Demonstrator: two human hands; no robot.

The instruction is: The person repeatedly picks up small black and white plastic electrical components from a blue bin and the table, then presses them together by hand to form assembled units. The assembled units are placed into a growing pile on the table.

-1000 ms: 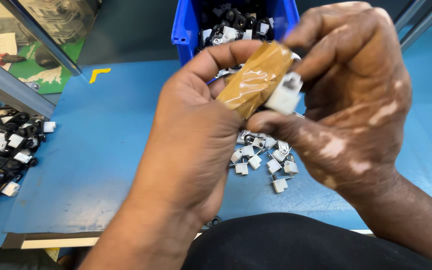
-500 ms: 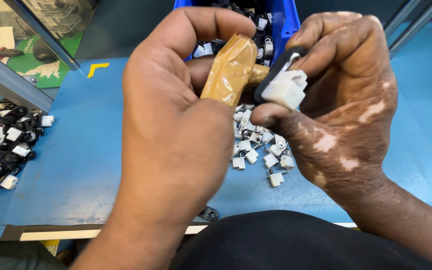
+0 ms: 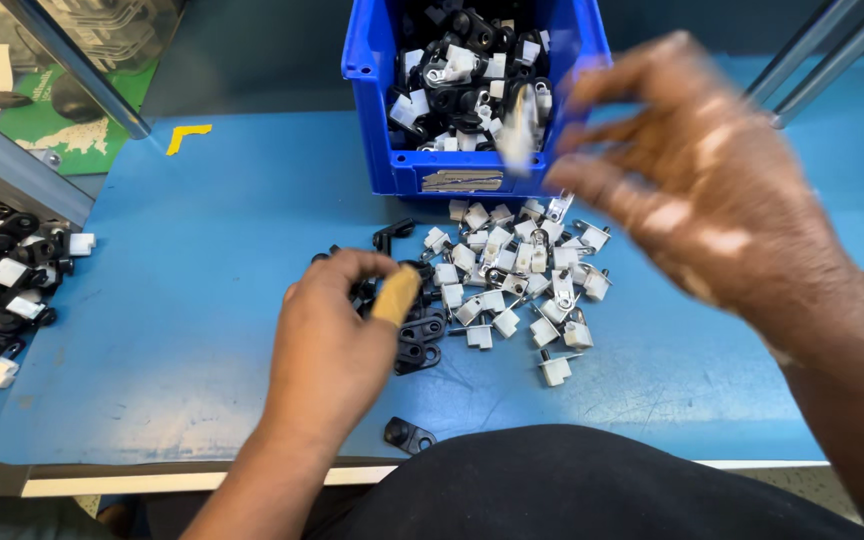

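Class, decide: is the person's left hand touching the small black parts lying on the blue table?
Touching. The head view shows the left hand lowered onto the black parts, its taped finger and fingertips resting on them with no visible gap.

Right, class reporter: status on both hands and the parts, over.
Left hand down on black parts. Right hand blurred over blue bin, grip unclear. White clips heaped between.

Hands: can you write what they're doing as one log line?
left hand: on black parts | right hand: blurred, near blue bin | white parts: on table
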